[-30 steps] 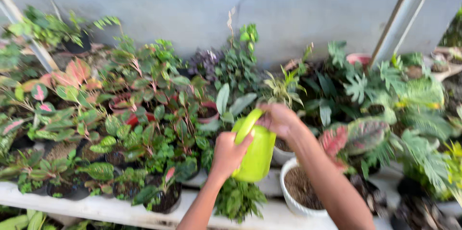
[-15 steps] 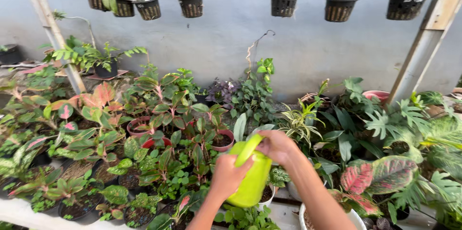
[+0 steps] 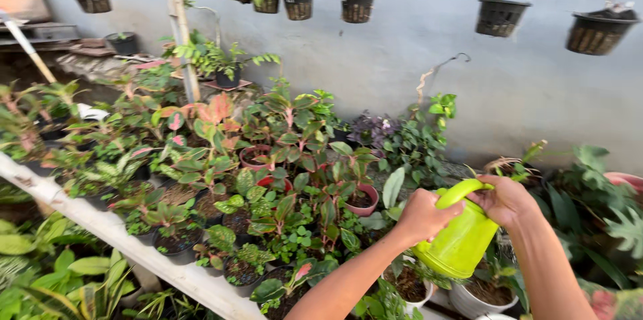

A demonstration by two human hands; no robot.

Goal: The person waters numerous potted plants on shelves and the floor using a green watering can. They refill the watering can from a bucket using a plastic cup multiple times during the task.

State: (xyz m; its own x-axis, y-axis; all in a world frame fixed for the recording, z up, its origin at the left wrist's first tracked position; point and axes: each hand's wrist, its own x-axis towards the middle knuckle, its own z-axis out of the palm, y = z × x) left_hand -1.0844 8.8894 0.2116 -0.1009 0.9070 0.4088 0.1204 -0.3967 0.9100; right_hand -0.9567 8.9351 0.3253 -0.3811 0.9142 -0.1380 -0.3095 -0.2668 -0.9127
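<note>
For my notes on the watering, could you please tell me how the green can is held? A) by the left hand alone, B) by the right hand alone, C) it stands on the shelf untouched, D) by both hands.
D: the left hand grips the front of the handle and the right hand its rear, holding the can above the pots.

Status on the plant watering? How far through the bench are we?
Done: cannot tell; no soil looks clearly wet at this size. In hand: both hands hold the lime-green watering can, left hand on its body, right hand at the handle end, over the white pots at the near edge. Left: likely the red-and-green potted plants filling the bench toward the white rail, and the hanging baskets above, if they count.
</note>
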